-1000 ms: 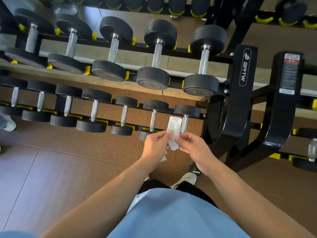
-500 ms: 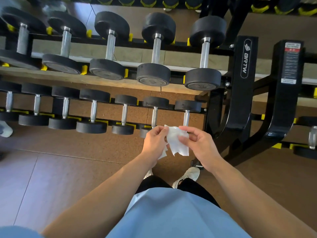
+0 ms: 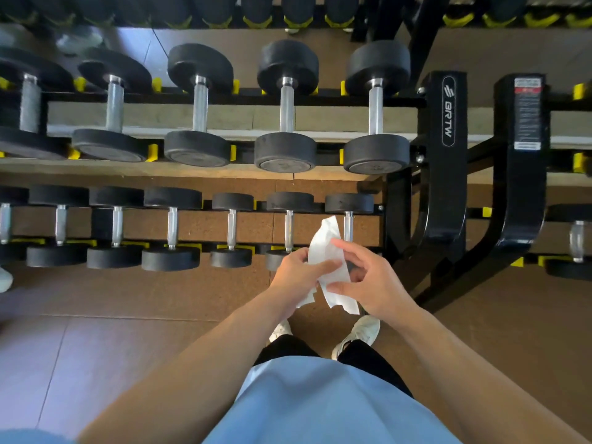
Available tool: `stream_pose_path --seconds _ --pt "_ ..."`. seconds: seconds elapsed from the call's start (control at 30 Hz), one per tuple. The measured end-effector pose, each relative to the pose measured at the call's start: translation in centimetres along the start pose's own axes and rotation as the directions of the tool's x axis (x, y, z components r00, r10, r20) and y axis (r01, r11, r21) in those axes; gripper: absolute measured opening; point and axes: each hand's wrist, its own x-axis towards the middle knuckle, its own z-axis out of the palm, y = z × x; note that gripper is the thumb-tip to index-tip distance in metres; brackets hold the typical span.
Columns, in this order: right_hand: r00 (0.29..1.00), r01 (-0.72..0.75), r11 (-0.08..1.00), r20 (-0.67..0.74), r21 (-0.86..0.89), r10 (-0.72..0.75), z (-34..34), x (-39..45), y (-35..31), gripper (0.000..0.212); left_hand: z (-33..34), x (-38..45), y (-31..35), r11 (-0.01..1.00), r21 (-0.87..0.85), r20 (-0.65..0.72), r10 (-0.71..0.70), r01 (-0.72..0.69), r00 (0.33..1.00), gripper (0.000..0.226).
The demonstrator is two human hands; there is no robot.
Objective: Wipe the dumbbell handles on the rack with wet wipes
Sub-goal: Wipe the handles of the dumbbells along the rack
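Both hands meet in front of the body, forearms reaching forward from the lower corners of the view and converging. Left hand [image 3: 296,274] has its fingers curled, pinching the near left part of the wet wipe [image 3: 330,248]; right hand [image 3: 368,280] pinches the wipe's right side between thumb and bent fingers. That white wipe is crumpled and partly unfolded, one end standing up above the fingers, ragged ends hanging below them. It is held in the air in front of the right end of the rack's [image 3: 445,161] lower tier, overlapping in view the rightmost small dumbbell handle [image 3: 348,224]; contact cannot be told. Larger dumbbells [image 3: 285,107] sit on the upper tier. White shoes [image 3: 360,331] stand on the floor below.
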Motion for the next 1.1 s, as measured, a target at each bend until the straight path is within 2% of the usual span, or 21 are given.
stream_pose_path --seconds 0.07,0.17,0.3,0.43,0.5,0.57,0.63,0.7,0.77,0.83,0.87,0.93,1.0,1.1 --pt "1.000 -0.022 0.996 0.000 0.084 0.022 0.2 0.0 -0.1 0.074 -0.4 0.4 -0.1 1.000 -0.015 -0.020 -0.007 0.007 1.000 0.029" --pt "0.997 -0.066 0.984 -0.027 0.167 0.072 0.5 0.3 0.0 0.057 -0.9 0.9 0.2 0.988 -0.129 0.028 -0.086 0.089 0.996 0.025" --pt "0.991 -0.110 0.984 -0.057 0.139 0.119 1.2 0.6 1.1 0.053 -1.5 1.8 0.4 0.955 -0.232 0.039 -0.180 0.185 0.983 0.029" --pt "0.992 -0.101 0.994 -0.085 -0.044 0.097 1.7 1.5 3.3 0.057 -1.6 3.9 -0.1 0.942 -0.149 0.131 -0.281 0.299 0.951 0.034" --pt "0.988 -0.103 0.990 -0.126 -0.093 0.091 1.7 2.5 5.0 0.046 -1.4 6.0 -0.9 0.932 -0.084 0.162 -0.337 0.353 0.928 0.033" --pt "0.977 -0.116 0.991 -0.187 -0.064 0.102 1.3 3.9 7.2 0.028 -0.6 8.2 -1.7 0.926 -0.052 0.168 -0.362 0.375 0.917 0.030" --pt "0.958 -0.144 0.987 -0.241 0.070 0.156 0.7 5.6 9.3 0.025 0.5 10.9 -2.8 0.927 -0.026 0.127 -0.368 0.374 0.921 0.025" --pt "0.930 -0.183 0.977 -0.302 0.109 0.208 0.0 8.0 11.5 0.030 1.9 13.8 -4.1 0.923 -0.029 0.093 -0.380 0.384 0.920 0.018" --pt "0.882 -0.232 0.957 -0.378 0.174 0.282 -0.6 11.1 14.6 0.021 3.1 16.7 -5.6 0.866 -0.154 0.102 -0.465 0.476 0.879 0.017" --pt "0.796 -0.290 0.903 -0.443 0.318 0.412 -1.1 14.2 18.1 0.015 3.7 19.7 -7.8 0.689 -0.430 0.163 -0.577 0.584 0.800 0.017" --pt "0.745 -0.326 0.876 -0.474 0.356 0.469 -1.3 15.6 19.9 0.016 3.8 20.9 -9.0 0.584 -0.552 0.194 -0.604 0.595 0.773 0.018" --pt "0.672 -0.404 0.844 -0.511 0.354 0.536 -1.6 17.9 23.4 0.023 4.0 22.7 -11.0 0.436 -0.682 0.242 -0.623 0.587 0.744 0.026" --pt "0.617 -0.441 0.814 -0.531 0.379 0.581 -1.9 20.1 26.2 0.021 4.4 24.0 -12.5 0.429 -0.676 0.263 -0.619 0.599 0.740 0.037" --pt "0.606 -0.421 0.835 -0.575 0.355 0.550 -2.1 23.9 29.1 0.032 4.9 25.8 -13.5 0.508 -0.612 0.244 -0.607 0.606 0.756 0.034"
